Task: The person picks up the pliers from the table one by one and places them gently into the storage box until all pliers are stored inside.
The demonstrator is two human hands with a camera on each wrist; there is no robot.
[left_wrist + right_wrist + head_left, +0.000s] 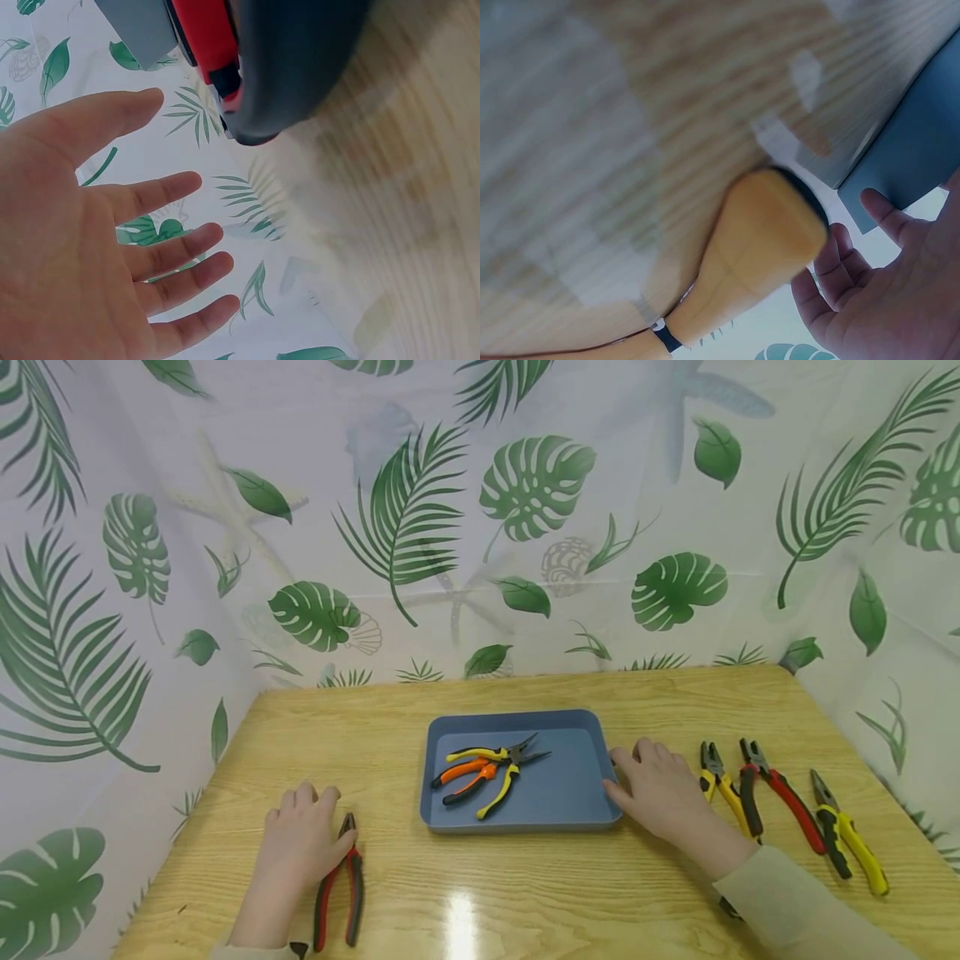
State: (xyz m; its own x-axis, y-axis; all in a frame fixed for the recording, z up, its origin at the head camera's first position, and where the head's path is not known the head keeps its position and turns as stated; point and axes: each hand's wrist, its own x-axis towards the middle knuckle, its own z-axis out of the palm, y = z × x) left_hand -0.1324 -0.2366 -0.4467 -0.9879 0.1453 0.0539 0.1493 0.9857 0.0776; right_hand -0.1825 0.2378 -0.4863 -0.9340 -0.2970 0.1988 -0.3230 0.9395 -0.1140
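Your right sleeve (802, 902) lies foremost; your right hand (663, 789) extends palm-down, fingers loosely bent and released, at the right rim of the blue tray (570, 777). Your left hand (300, 835), fingers released, is beside red-and-black pliers (353, 857) on the table's left side (225, 827); long axis front-to-back, jaws pointing away from you.

Red-black pliers (289, 67) — blurred, cropped, left wrist view; blue tray (911, 142) — cropped, right wrist.
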